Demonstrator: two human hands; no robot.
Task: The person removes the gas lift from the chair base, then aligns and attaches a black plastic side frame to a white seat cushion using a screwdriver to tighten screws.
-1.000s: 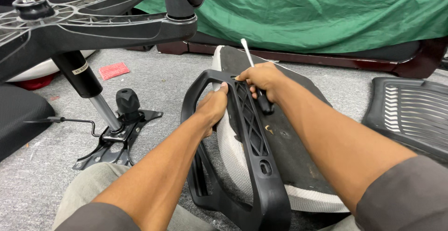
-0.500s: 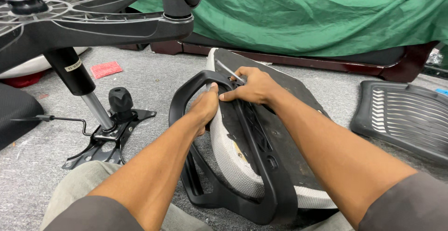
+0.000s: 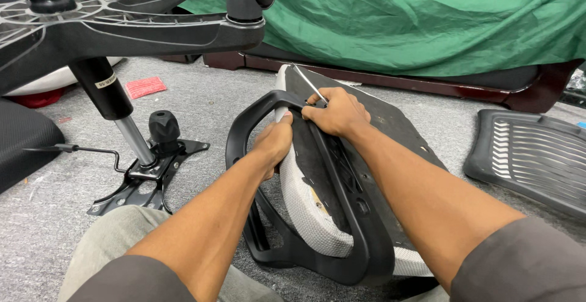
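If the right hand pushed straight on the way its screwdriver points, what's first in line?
Probably the green cloth over the dark wooden furniture behind; the right hand aims its screwdriver up and away past the seat's edge. Depth is unclear.

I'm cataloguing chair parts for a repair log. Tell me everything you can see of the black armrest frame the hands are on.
The black armrest frame is a matte, plastic-looking loop, curved at the top, with a thick bar running down toward the camera. It stands against the side of the upturned seat cushion on the grey carpet. The left hand grips its upper part; the right hand presses a thin metal tool there.
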